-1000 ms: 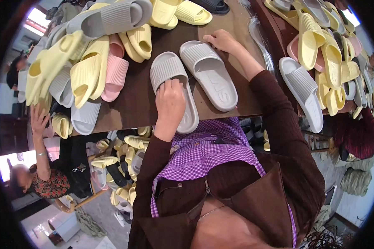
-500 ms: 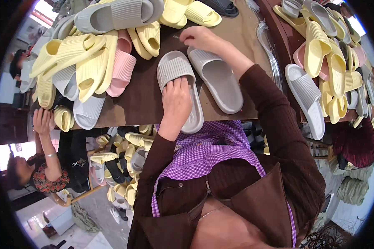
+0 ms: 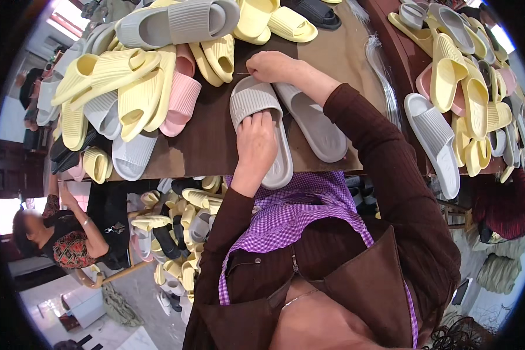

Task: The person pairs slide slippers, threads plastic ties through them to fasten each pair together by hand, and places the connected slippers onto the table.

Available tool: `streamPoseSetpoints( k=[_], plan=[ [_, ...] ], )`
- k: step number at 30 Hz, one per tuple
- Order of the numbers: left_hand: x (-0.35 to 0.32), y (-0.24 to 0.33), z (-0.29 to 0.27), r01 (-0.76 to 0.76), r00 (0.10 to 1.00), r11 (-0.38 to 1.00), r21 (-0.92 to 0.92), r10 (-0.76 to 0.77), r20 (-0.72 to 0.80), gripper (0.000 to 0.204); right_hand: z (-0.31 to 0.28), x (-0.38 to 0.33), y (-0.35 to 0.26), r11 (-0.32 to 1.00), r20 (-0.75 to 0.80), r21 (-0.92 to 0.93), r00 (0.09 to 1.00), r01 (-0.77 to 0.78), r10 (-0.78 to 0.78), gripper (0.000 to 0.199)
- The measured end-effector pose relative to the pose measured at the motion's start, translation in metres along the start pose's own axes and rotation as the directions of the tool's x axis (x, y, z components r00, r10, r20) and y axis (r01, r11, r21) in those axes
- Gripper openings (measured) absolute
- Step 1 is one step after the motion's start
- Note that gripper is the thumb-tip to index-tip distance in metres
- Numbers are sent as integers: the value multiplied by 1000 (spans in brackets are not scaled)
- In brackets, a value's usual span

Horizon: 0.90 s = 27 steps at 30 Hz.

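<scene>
- While the left hand (image 3: pixel 256 140) stays hooked at the strap of the light-grey, ribbed-strap slide slipper (image 3: pixel 283 154), the right hand (image 3: pixel 274 67) has shifted leftward, off the front of its mate, the second light-grey slide slipper (image 3: pixel 318 125).
- Meaning: both hands now gather at one slipper; the second lies partly under the right forearm.
- Location: worked slipper flat on the brown wooden table (image 3: pixel 210 137), heel toward the person, overhanging the near edge.
- Left grip: fingers bent into the foot opening, closed on the strap's rear edge; pressure can't be told.
- Right grip: fingers curled close together by the slipper's front end; whether they pinch anything can't be told.
- Materials: slippers look like moulded matte foam; straps finely ribbed, soles smooth, ends rounded.
- Left side: loose heap with pale-yellow ribbed slide slippers (image 3: pixel 140 99) and a pink ribbed slide slipper (image 3: pixel 181 111).
- Right side: bundle of thin, shiny whitish strands (image 3: pixel 384 81), along the table.
- Apron: purple-and-white gingham cloth apron (image 3: pixel 280 230), rumpled.
</scene>
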<state>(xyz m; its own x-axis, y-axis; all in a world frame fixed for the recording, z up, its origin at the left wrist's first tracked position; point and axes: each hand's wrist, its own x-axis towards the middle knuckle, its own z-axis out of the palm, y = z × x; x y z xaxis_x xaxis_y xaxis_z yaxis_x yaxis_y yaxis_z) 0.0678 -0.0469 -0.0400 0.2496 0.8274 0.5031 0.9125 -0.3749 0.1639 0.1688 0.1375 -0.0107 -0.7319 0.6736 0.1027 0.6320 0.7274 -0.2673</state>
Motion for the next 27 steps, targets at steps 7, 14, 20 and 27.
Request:
streamPoseSetpoints(
  k=[7, 14, 20, 27],
  plan=[
    [2, 1, 0, 9, 1000, 1000, 0, -9, 14, 12, 5, -2, 21, 966, -135, 241, 983, -91, 127, 13],
    [2, 2, 0, 56, 997, 998, -24, -55, 47, 11, 3, -7, 33, 919, -215, 389, 964, -61, 154, 15],
    [3, 3, -2, 82, 995, 996, -37, -80, 64, 14, -5, -12, 29, 928, -6, 370, 999, -45, 51, 18],
    [3, 3, -2, 85, 994, 996, -21, -83, 77, 16, -10, -20, 25, 957, 118, 283, 993, -61, 28, 18]
  ],
)
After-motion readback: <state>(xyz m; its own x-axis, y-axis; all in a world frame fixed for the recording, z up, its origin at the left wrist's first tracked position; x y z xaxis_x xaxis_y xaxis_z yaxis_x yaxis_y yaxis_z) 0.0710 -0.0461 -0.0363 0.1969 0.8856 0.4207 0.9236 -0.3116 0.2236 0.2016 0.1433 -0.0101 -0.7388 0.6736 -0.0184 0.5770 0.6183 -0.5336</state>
